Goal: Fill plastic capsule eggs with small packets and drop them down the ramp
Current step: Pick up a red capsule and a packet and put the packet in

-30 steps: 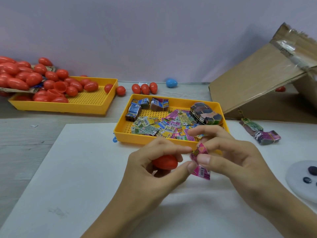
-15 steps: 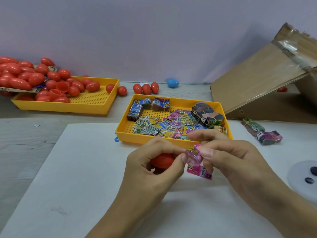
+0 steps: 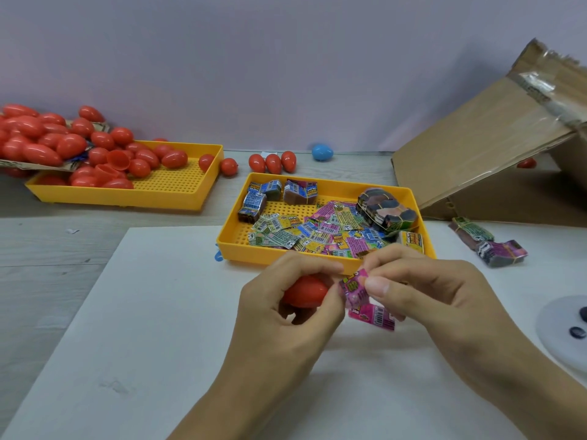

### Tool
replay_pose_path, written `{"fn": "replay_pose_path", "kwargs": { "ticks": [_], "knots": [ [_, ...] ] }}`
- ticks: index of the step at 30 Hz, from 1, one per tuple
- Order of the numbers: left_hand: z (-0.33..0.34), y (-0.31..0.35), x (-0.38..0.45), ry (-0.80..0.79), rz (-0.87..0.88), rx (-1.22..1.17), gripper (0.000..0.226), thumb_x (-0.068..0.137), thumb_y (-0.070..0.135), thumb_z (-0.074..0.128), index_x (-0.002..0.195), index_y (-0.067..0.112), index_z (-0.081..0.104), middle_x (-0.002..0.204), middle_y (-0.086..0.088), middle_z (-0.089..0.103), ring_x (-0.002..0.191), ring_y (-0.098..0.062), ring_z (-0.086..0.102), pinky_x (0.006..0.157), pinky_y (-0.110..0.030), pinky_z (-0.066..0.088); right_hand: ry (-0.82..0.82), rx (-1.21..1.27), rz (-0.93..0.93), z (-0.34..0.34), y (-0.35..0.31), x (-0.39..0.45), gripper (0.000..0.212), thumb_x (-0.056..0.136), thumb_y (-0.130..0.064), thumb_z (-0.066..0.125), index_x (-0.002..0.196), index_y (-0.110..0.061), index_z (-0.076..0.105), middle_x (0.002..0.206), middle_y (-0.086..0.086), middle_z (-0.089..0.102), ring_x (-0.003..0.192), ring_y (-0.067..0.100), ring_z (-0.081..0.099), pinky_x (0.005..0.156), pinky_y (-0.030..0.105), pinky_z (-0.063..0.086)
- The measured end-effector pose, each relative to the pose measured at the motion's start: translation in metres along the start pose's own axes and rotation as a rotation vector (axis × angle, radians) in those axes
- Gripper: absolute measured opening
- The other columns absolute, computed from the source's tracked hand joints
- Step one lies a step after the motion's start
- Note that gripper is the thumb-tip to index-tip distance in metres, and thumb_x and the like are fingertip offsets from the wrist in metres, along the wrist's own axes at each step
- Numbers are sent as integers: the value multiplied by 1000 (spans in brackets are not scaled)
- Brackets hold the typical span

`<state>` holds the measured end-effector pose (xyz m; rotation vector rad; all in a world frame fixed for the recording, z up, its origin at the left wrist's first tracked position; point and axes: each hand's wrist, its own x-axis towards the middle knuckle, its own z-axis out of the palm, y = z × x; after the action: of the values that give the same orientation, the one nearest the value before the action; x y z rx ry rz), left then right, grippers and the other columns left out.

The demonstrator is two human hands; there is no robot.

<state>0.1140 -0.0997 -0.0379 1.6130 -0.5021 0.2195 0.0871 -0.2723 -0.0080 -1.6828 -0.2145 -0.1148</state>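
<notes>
We see the red egg (image 3: 305,291) low in the middle of the view, above the white sheet (image 3: 152,312), cupped in the left hand (image 3: 286,315); curled fingers cover most of it, so we cannot tell whether it is a whole egg or one half. Touching it on the right is a pink packet (image 3: 365,300), pinched by the left thumb and by the right hand (image 3: 422,296), whose thumb hides its upper part. Just behind the hands sits the near yellow tray (image 3: 228,246) of loose packets and banded bundles; its front rim is partly covered by the knuckles. Further left, a second yellow tray (image 3: 178,195) holds a pile of red eggs (image 3: 63,144) that runs off the frame edge. A blue egg (image 3: 322,152) lies by the wall. The cardboard ramp (image 3: 476,154) rises at right, its top cut off. A pale round object (image 3: 559,331) at the right edge is too cropped to identify.
</notes>
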Motion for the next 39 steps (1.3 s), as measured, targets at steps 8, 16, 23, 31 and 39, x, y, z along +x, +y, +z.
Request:
{"fn": "replay_pose_path", "kwargs": {
  "ticks": [8,16,23,31,39],
  "knots": [
    [-4,2,-3,-114,-153,-329,24,76,28,57,99,31,64,106,0,71,78,-16,63,65,-22,49,164,-129,-116,-2,3,0,11,77,-23,72,70,-30,78,90,-7,68,83,10,65,61,25,51],
    [0,6,-3,-101,-69,-194,32,82,27,68,114,29,69,106,7,62,89,-17,65,71,-21,52,218,-282,-317,-1,8,-3,9,86,-32,65,85,-31,74,96,-7,66,92,23,65,65,45,53],
    [1,5,-4,-99,-106,-215,32,79,29,71,111,31,68,108,-1,65,94,-20,67,71,-25,53,183,-289,-310,2,11,-5,10,87,-34,64,88,-32,74,97,-7,66,93,25,65,65,46,53],
    [2,3,-5,-95,-82,-216,32,84,16,73,114,25,71,106,9,62,99,-29,67,69,-25,54,178,-226,-310,2,12,-4,10,87,-35,65,88,-33,75,97,-6,66,91,23,65,66,46,53],
    [2,1,-5,-94,-99,-245,38,81,25,71,119,25,70,108,10,61,98,-27,67,69,-25,54,150,-220,-292,1,12,-3,12,87,-33,64,86,-29,74,97,-4,66,89,25,64,68,45,51]
  ]
}}
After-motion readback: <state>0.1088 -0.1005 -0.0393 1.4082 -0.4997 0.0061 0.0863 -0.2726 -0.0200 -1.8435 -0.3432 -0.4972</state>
